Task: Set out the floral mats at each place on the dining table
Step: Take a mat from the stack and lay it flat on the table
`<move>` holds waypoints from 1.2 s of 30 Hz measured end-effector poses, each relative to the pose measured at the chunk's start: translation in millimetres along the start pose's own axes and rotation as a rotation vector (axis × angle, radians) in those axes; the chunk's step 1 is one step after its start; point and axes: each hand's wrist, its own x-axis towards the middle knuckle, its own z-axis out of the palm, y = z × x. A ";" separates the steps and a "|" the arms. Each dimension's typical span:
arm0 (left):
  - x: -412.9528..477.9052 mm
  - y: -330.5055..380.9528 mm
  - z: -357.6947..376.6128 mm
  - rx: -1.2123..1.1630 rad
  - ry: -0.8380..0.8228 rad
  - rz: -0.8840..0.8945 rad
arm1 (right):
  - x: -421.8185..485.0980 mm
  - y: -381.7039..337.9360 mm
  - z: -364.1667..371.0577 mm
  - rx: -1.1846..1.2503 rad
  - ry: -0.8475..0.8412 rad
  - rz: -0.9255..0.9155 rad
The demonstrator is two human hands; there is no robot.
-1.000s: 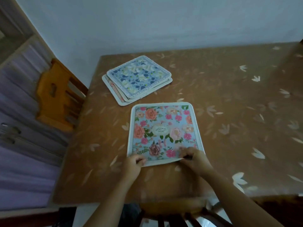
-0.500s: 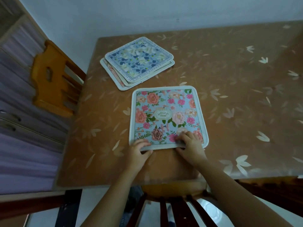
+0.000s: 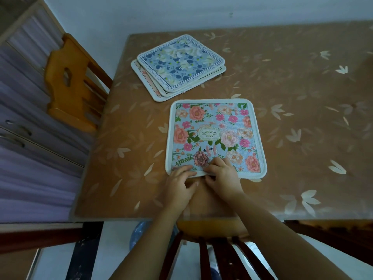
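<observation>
1. The pink floral mat (image 3: 215,136) lies flat on the table (image 3: 302,122) at the place directly in front of you. It is set back a little from the table's near edge. It has a cream border and an oval label at its centre.
2. Your left hand (image 3: 180,183) rests on the mat's near left corner. Its fingers lie fairly straight across the border and press down on it, while the thumb stays off the mat on the tablecloth. This hand clasps nothing.
3. Your right hand (image 3: 223,175) sits just beside the left, toward the middle of the near edge. Its fingers are bent on top of the print and the thumb is tucked at the border, so it pinches the pink floral mat. The edge bulges slightly upward at that spot.
4. The 2 hands are very close together; you cannot tell whether they touch.
5. The stack of mats (image 3: 177,67) lies beyond the pink floral mat, toward the table's far left corner, turned at an angle and slightly fanned. The blue floral mat (image 3: 181,61) is on top, with lettering around its border. The edges of at least 2 more mats show beneath it. The stack's nearest corner is near the pink floral mat but apart from it.
6. The table carries a brown cloth printed with pale leaves, and its far side meets a pale wall (image 3: 181,13).
7. An orange chair (image 3: 66,83) stands at the table's left side. The slats of a dark chair (image 3: 220,257) show below the near edge, between your forearms.
</observation>
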 end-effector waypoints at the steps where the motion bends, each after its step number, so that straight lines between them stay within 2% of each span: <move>1: 0.6 0.8 -0.6 0.010 -0.001 0.005 | -0.2 -0.4 -0.4 0.004 0.006 0.001; 13: -1.9 11.1 2.0 0.043 -0.017 0.020 | -11.0 4.3 -8.3 0.060 0.034 0.039; 21: -14.8 17.5 5.8 0.087 -0.042 0.048 | -33.6 28.2 -30.5 0.192 0.016 0.024; 26: -26.9 21.1 -1.0 -0.074 -0.067 0.040 | -48.1 47.7 -48.2 0.274 -0.013 0.061; 31: -32.7 38.7 1.3 -0.127 -0.092 0.063 | -62.3 59.2 -58.9 0.168 -0.016 0.103; 36: -32.0 52.8 11.0 -0.161 -0.145 0.069 | -74.5 48.4 -59.9 0.157 -0.021 0.040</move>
